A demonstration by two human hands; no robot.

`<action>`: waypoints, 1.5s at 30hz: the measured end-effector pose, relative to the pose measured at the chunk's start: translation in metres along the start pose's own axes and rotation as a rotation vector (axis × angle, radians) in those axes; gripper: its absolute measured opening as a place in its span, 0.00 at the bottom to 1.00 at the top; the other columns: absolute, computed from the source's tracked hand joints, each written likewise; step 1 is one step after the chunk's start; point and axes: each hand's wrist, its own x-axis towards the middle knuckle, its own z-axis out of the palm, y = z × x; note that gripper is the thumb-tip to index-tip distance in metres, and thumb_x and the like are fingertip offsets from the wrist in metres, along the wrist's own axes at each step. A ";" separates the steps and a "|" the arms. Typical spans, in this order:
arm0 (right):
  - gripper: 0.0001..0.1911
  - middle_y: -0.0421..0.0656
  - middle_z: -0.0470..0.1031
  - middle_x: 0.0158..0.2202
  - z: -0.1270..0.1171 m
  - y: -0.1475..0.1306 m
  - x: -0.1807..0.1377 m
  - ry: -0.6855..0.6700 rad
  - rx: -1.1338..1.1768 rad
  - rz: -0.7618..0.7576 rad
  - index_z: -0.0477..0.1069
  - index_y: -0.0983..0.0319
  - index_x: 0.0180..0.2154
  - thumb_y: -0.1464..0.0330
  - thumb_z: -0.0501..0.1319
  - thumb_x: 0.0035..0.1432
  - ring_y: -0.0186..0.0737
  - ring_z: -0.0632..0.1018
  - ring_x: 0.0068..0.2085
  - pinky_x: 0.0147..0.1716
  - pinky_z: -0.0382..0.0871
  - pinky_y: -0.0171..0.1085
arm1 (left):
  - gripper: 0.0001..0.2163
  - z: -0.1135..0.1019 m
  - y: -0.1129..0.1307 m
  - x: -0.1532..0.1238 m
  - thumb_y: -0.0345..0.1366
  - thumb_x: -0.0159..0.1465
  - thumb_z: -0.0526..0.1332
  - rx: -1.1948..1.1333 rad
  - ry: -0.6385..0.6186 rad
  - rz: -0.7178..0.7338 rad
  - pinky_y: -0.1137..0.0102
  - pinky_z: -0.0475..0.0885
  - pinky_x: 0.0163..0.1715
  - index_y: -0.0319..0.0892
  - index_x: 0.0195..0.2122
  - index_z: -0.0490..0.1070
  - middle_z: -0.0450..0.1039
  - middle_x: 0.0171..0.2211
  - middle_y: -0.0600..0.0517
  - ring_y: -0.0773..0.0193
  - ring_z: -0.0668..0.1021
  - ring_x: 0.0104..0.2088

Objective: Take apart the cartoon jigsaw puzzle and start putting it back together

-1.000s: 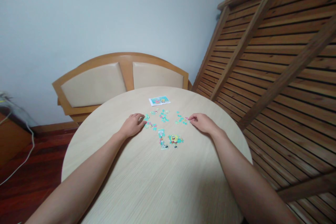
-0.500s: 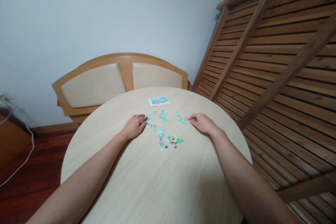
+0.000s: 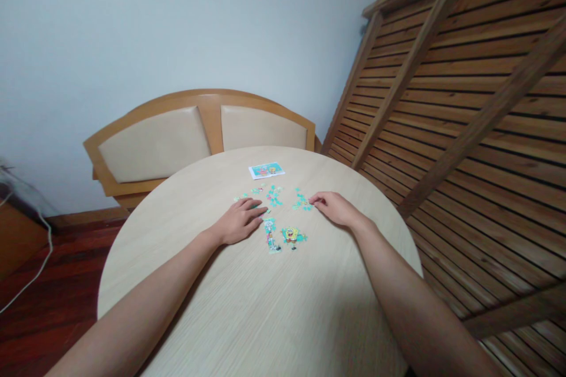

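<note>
Small turquoise and pink jigsaw pieces (image 3: pixel 275 195) lie scattered on a round pale wooden table (image 3: pixel 247 300). Two joined bits with cartoon figures sit nearer me: a tall one (image 3: pixel 271 234) and a yellow one (image 3: pixel 292 236). My left hand (image 3: pixel 240 221) lies flat on the table with fingers stretched over some loose pieces, its fingertips just left of the tall joined bit. My right hand (image 3: pixel 332 208) rests with fingers curled, its fingertips touching a small cluster of pieces (image 3: pixel 302 203). A printed picture card (image 3: pixel 266 170) lies farther back on the table.
A wooden bench with two beige padded backs (image 3: pixel 201 132) stands behind the table against a pale wall. Slatted wooden panels (image 3: pixel 464 118) lean along the right side. A white cable (image 3: pixel 30 271) trails over the dark red floor at the left.
My left hand has slid right and toward me, flattening over pieces near the tall joined bit. My right hand has edged slightly left along the cluster.
</note>
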 end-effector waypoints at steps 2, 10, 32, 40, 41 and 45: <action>0.12 0.46 0.82 0.44 0.002 -0.005 0.000 0.011 -0.028 -0.017 0.79 0.61 0.42 0.72 0.57 0.63 0.42 0.80 0.46 0.48 0.70 0.38 | 0.21 0.001 0.001 0.001 0.45 0.74 0.46 -0.002 -0.008 -0.019 0.53 0.59 0.64 0.46 0.61 0.69 0.67 0.61 0.45 0.52 0.67 0.62; 0.22 0.52 0.74 0.55 0.009 -0.009 0.000 -0.038 -0.155 -0.064 0.74 0.63 0.54 0.61 0.64 0.60 0.50 0.73 0.57 0.60 0.62 0.46 | 0.23 0.004 -0.002 0.000 0.47 0.73 0.48 -0.006 -0.004 -0.064 0.52 0.58 0.65 0.43 0.64 0.65 0.65 0.63 0.44 0.51 0.66 0.64; 0.20 0.50 0.80 0.47 -0.005 0.025 -0.001 -0.011 0.010 0.065 0.74 0.65 0.52 0.71 0.63 0.57 0.44 0.80 0.47 0.52 0.70 0.40 | 0.16 -0.004 -0.014 -0.002 0.38 0.66 0.53 0.048 0.111 -0.394 0.54 0.69 0.55 0.41 0.51 0.72 0.74 0.52 0.42 0.48 0.74 0.52; 0.13 0.46 0.83 0.40 -0.009 0.013 -0.001 -0.053 -0.086 0.090 0.81 0.62 0.43 0.66 0.62 0.59 0.42 0.80 0.39 0.42 0.71 0.36 | 0.16 -0.005 -0.012 -0.002 0.39 0.66 0.54 0.080 0.095 -0.381 0.56 0.70 0.54 0.40 0.51 0.72 0.74 0.52 0.42 0.49 0.75 0.51; 0.13 0.46 0.83 0.40 -0.009 0.012 -0.001 -0.048 -0.096 0.092 0.81 0.61 0.43 0.66 0.62 0.59 0.42 0.80 0.40 0.42 0.70 0.36 | 0.16 -0.005 -0.012 -0.002 0.39 0.66 0.54 0.065 0.095 -0.354 0.56 0.70 0.54 0.40 0.51 0.72 0.73 0.52 0.42 0.50 0.75 0.51; 0.11 0.46 0.83 0.39 -0.011 0.009 -0.002 -0.050 -0.121 0.098 0.82 0.60 0.40 0.68 0.62 0.58 0.42 0.80 0.40 0.41 0.70 0.36 | 0.20 -0.010 -0.009 -0.005 0.44 0.67 0.56 -0.051 0.067 -0.118 0.54 0.64 0.61 0.41 0.57 0.68 0.68 0.59 0.42 0.50 0.70 0.59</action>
